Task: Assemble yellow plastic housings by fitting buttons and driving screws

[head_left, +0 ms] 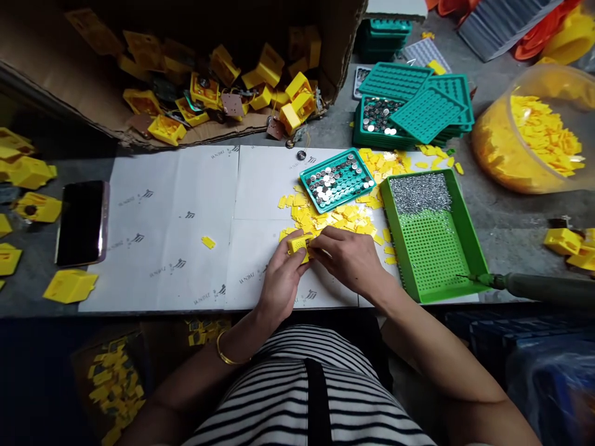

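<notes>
Just at 7 o'clock of the teal tray, your left hand and right hand both pinch the small yellow housing.

Matt yellow plastic housing; shiny, probably metal discs in a teal plastic tray; smooth white paper sheets.

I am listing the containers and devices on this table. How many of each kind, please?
Small teal plastic tray of silver button cells: 1
Bright green perforated plastic tray: 1
Clear round plastic tub of yellow pieces: 1
Black smartphone: 1
Total: 4
</notes>
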The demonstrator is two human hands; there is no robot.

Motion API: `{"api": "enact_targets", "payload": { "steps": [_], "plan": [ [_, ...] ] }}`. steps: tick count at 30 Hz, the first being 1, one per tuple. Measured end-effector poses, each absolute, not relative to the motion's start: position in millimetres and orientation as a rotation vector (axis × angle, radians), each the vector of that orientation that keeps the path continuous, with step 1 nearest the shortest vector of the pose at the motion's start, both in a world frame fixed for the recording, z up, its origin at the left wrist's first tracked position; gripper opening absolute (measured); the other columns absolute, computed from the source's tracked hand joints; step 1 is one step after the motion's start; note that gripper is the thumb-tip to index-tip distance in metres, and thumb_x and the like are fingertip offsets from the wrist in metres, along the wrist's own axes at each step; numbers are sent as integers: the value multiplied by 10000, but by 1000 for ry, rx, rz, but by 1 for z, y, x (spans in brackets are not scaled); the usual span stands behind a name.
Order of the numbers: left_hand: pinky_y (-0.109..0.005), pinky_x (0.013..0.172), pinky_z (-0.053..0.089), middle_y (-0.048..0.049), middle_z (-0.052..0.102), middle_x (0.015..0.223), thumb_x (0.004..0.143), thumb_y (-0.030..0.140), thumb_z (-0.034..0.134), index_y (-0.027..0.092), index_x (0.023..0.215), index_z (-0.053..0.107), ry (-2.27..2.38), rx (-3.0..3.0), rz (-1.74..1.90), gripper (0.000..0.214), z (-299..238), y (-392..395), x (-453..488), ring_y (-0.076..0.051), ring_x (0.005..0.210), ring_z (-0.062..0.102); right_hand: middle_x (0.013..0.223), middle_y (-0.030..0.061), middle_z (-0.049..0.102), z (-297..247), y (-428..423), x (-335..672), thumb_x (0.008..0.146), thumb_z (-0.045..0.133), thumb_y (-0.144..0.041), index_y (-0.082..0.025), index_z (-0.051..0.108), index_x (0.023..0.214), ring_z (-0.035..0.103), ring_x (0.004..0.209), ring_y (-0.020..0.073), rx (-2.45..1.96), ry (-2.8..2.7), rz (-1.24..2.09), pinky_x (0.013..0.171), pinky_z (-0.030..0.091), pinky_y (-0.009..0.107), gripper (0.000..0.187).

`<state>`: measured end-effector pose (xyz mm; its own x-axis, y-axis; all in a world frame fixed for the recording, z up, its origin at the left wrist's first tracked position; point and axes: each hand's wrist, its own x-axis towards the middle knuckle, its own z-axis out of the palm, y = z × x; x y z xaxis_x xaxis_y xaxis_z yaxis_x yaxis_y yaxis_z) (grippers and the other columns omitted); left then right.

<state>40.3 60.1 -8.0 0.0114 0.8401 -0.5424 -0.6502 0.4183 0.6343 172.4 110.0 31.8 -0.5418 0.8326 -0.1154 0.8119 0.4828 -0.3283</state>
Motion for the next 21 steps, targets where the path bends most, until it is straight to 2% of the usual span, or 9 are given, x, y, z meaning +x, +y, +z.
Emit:
{"api": "enact_targets", "payload": {
  "steps": [2,5,8,10,12,16,21],
  "plan": [
    [-331,976,455,-41,615,1247,854,220,612,241,1154,598,1047,324,1175,301,-9,57,39,-185,1145,568,834,25,691,36,113,174,901,569,-258,-193,693,839,588,701,139,-1490,-2614,654,538,225,265,153],
    [-344,972,453,-54,639,1189,856,256,623,229,1173,587,1006,445,1149,320,-11,55,34,-193,1096,589,784,-4,670,36,119,178,820,661,-226,-188,653,786,583,698,122,-1509,-2327,1017,594,330,248,51],
    [-347,973,449,-63,643,1183,850,270,634,215,1189,584,955,527,1111,346,-11,53,27,-206,1092,593,820,-8,631,29,124,183,727,734,-233,-175,593,854,590,677,108,-1453,-1892,1449,625,435,243,198],
    [-334,978,445,-62,645,1191,850,267,638,212,1178,593,936,565,1081,336,-11,51,25,-206,1106,591,821,-6,606,22,126,186,693,751,-243,-165,585,913,589,651,105,-1387,-1710,1702,595,461,242,286],
    [-326,986,441,-60,650,1187,843,259,649,213,1153,608,950,563,1062,316,-11,50,25,-206,1113,592,772,-10,596,16,125,186,696,738,-238,-152,597,918,579,626,102,-1341,-1630,1861,565,459,236,277],
    [-373,1019,433,-70,653,1183,823,228,664,215,1129,623,979,370,1082,309,-8,55,29,-229,1154,583,720,-13,608,8,120,183,725,724,-251,-145,639,911,572,619,98,-1289,-1549,1822,570,477,234,230],
    [-412,1030,440,-88,633,1237,850,202,602,202,1132,627,919,95,1165,283,-2,65,34,-245,1214,561,994,63,670,-2,105,179,778,709,-305,-164,647,1066,637,797,135,-1302,-1520,1555,704,553,290,327]
  ]
}}
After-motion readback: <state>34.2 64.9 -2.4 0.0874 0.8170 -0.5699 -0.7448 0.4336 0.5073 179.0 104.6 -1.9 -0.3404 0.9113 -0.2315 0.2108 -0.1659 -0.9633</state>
